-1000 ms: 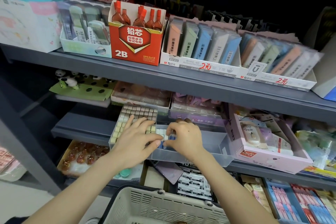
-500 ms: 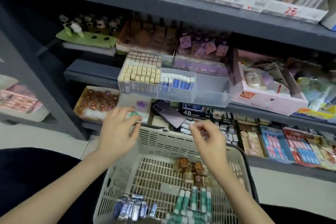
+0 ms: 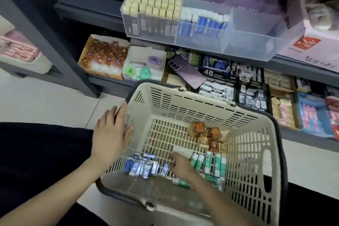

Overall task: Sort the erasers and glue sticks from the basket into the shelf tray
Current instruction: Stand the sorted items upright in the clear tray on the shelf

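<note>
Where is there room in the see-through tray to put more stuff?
In the tray, the right-hand compartment, between the blue erasers and the pink box, looks bare. It is crowded on the left, where the cream erasers pack their compartment, with the blue erasers right beside them.

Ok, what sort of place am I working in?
Probably a stationery shop: grey shelves crowded with display boxes of small goods, a clear tray of erasers, and a shopping basket.
</note>
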Demonstrator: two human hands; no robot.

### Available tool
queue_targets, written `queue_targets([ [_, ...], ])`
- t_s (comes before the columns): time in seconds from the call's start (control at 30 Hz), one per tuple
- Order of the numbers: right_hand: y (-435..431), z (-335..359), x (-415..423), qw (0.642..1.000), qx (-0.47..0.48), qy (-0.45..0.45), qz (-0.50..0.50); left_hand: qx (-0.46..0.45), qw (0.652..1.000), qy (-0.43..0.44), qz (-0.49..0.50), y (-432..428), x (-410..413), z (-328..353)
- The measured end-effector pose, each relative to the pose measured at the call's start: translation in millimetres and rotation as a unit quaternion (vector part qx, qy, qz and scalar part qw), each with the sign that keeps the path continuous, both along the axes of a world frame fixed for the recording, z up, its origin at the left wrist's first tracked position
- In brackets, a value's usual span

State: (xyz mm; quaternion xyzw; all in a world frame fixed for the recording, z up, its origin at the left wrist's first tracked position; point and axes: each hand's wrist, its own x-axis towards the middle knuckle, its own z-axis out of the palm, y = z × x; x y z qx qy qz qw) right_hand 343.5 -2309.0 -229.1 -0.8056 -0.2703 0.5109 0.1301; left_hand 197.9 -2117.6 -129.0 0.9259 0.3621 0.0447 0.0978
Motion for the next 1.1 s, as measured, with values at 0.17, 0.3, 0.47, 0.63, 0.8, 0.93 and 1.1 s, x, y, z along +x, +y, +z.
queue_targets([
  [0.17, 18, -26, -22, 0.999, 0.004, -0.032, 0.035, 0.010, 0.999, -0.031, 0.011, -2, 2, -3],
  [0.3, 16, -37, -28, 0.998, 0.041, -0.036, 0.044, 0.015, 1.000, -0.023, 0.012, -2, 2, -3],
  [0.47, 19, -39, -34, 0.996, 0.052, -0.027, 0.067, 0.008, 1.000, -0.013, 0.016, -2, 2, -1],
  [0.63, 20, -41, -30, 0.998, 0.038, 0.014, 0.042, 0.009, 1.000, -0.025, 0.017, -2, 2, -2],
  [0.8, 21, -38, -28, 0.998, 0.034, 0.054, 0.027, 0.000, 0.999, -0.036, 0.019, -2, 3, -2],
  [0.93, 20, -38, -29, 0.996, 0.046, 0.072, 0.007, -0.001, 0.999, -0.035, 0.023, -4, 2, -1],
  [1.1, 22, -37, -35, 0.994, 0.045, 0.096, -0.008, 0.003, 0.999, -0.034, 0.024, -4, 2, -2],
])
